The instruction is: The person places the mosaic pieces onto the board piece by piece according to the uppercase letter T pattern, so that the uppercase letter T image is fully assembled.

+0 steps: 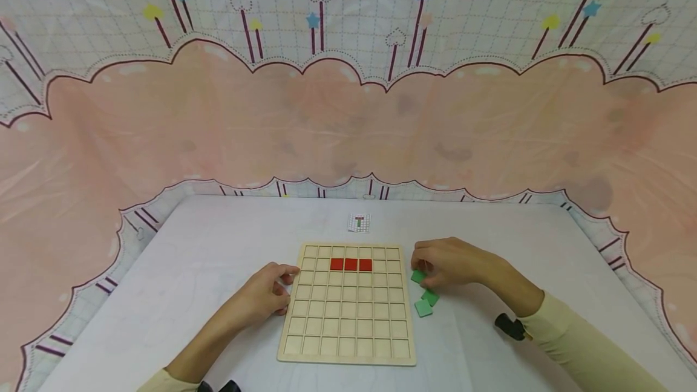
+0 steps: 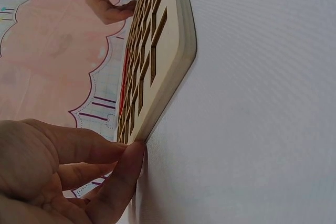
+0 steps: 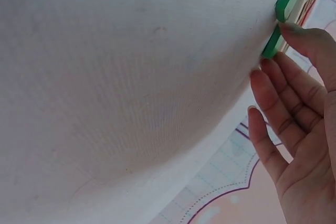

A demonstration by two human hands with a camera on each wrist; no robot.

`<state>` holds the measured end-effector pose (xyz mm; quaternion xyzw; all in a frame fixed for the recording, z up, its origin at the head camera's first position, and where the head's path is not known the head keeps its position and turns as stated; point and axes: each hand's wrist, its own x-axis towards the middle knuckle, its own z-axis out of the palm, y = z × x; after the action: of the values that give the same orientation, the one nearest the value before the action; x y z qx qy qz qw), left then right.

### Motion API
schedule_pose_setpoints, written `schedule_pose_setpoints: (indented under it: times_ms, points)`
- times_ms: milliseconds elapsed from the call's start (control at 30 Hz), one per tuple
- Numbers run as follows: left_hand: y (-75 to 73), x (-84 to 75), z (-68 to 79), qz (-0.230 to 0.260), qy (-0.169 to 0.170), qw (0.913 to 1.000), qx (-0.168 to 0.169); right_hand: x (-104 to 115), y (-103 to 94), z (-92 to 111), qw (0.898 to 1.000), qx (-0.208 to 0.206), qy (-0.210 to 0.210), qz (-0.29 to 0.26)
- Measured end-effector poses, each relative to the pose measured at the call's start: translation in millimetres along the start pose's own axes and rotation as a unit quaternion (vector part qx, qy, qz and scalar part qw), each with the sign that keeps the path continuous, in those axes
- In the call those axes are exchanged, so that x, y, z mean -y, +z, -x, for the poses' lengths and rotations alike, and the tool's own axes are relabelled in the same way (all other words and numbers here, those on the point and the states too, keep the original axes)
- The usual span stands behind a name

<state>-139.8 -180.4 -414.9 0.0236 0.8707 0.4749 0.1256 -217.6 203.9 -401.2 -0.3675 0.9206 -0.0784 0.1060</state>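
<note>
Wooden grid board (image 1: 348,309), one: lower centre of the frame, flat on the table, seven columns by seven rows of recessed squares.
Red tiles (image 1: 351,265), three: side by side in the board's second row from the top, middle three columns.
Green tiles (image 1: 423,308), three in view: just beyond the board's right edge, lower right of centre; the uppermost partly covered by the right hand.
Pattern card (image 1: 359,223), one: above the board, printed with a small red and green T on a grid.
Hands, two: left hand (image 1: 264,295), thumb and fingers pinching the board's left edge; right hand (image 1: 453,263), narrow, thumb and fingertips about the uppermost green tile.
Wrist cameras, black, two: one under the right sleeve (image 1: 510,326), one at the bottom edge, left of centre.
White tablecloth (image 1: 218,228), one, beneath all.
Backdrop (image 1: 348,132), one: pink clouds, stars and hearts on sticks, across the upper frame.
</note>
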Motion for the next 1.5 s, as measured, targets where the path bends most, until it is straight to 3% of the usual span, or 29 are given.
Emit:
schedule_pose_setpoints:
  times_ms: [600, 1500]
  points:
    - [-0.7, -0.5, 2.0, 0.009, 0.016, 0.9998, 0.009, -3.7, -0.6, 0.0, 1.0, -0.002, -0.018, -0.005]
    - [-1.0, -0.4, 0.9, 0.013, 0.011, 0.9998, 0.011, 1.7, -10.9, -6.5, 0.999, 0.004, -0.03, -0.02]
